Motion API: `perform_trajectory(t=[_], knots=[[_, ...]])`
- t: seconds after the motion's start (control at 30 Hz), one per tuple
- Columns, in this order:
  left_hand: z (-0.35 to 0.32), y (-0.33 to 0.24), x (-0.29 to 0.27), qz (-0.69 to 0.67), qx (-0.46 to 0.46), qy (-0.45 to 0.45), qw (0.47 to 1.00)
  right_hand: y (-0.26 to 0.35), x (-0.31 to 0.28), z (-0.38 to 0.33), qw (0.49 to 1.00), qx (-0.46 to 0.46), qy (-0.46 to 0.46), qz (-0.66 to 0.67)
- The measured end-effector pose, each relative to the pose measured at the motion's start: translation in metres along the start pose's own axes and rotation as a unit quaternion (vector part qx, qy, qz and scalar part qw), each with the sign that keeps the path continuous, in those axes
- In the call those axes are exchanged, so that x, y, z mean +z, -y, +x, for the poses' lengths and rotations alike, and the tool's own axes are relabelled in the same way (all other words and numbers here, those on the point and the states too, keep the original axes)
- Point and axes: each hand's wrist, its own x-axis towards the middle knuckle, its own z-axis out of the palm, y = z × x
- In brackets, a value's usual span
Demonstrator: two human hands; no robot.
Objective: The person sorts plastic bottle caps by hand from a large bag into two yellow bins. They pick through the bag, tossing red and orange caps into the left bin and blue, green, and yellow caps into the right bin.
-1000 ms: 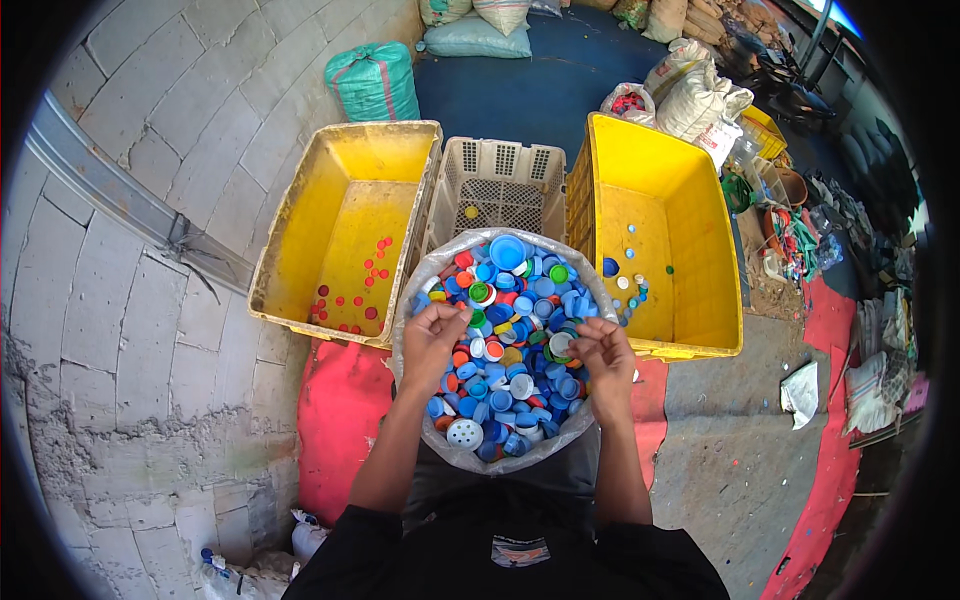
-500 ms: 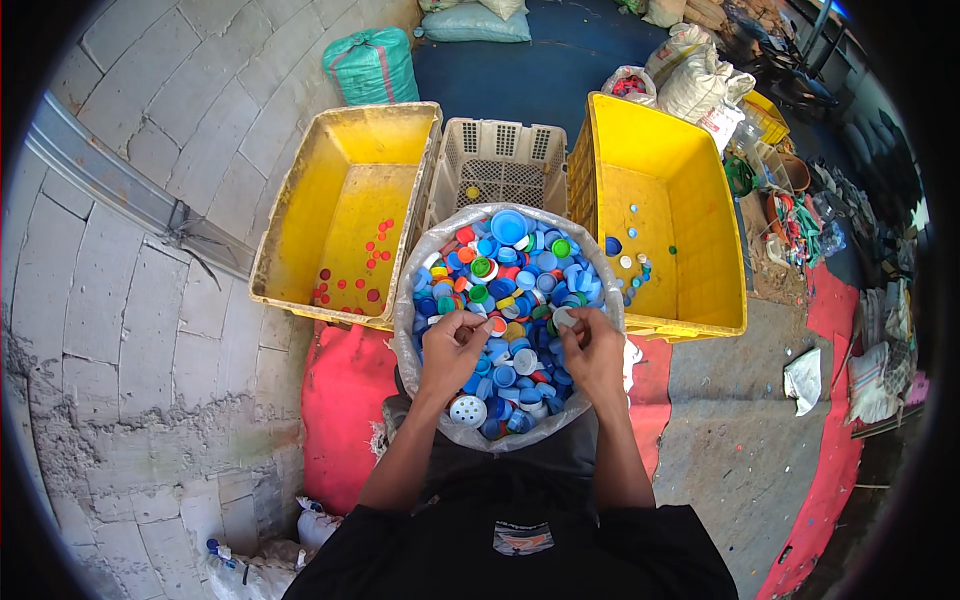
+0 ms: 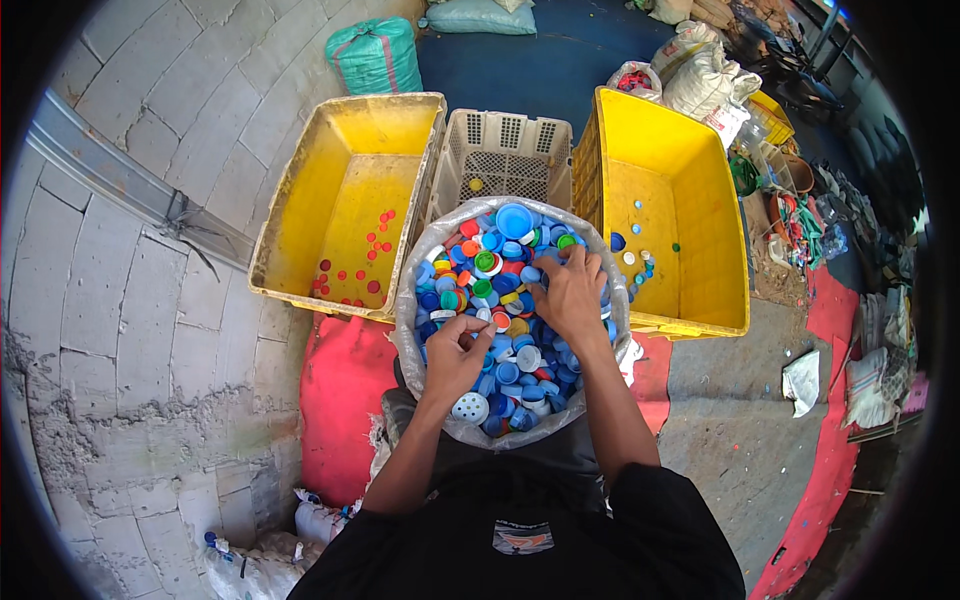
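A round sack (image 3: 410, 345) of clear plastic film stands at my lap, filled with loose bottle caps (image 3: 510, 285), mostly blue, with some green, red, white and yellow ones. Low on the left side of the heap, my left hand (image 3: 455, 358) is closed, thumb and forefinger together; whatever they pinch is too small to make out. Close beyond those fingertips lies a red and white cap (image 3: 501, 321). Over the upper right of the heap is my right hand (image 3: 574, 297), its thumb and bent fingers apart, fingertips among the blue caps. A white cap with holes (image 3: 470, 407) lies near the front rim.
A yellow crate (image 3: 275, 278) at left holds several red caps. Another yellow crate (image 3: 725, 230) at right has blue, white and green caps. Between them stands a pale crate (image 3: 460, 130) with one yellow cap. A block wall (image 3: 130, 330) runs along the left; sacks (image 3: 375, 60) stand behind.
My right hand has moved up and away from me, from the heap's middle right to its upper right. The left hand has drawn slightly nearer to me.
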Motion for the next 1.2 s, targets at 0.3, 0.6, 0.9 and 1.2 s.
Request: perform_trajectory(t=[0.3,0.6,0.9,1.2], knots=[[0.0,0.001,0.002,-0.001,0.004,0.007,1.0,0.004,0.005,0.014,0.994,0.026,0.102,-0.04],[0.006,-0.001,0.016,0.009,0.026,0.025,0.999,-0.026,-0.021,-0.003,0.985,-0.019,-0.053,0.166],[0.007,-0.009,0.047,0.049,0.072,0.108,0.99,-0.043,-0.056,-0.076,0.686,0.259,0.031,0.679],[0.001,-0.016,0.07,0.088,0.085,0.148,0.981,-0.052,-0.065,-0.102,0.556,0.265,0.032,0.787]])
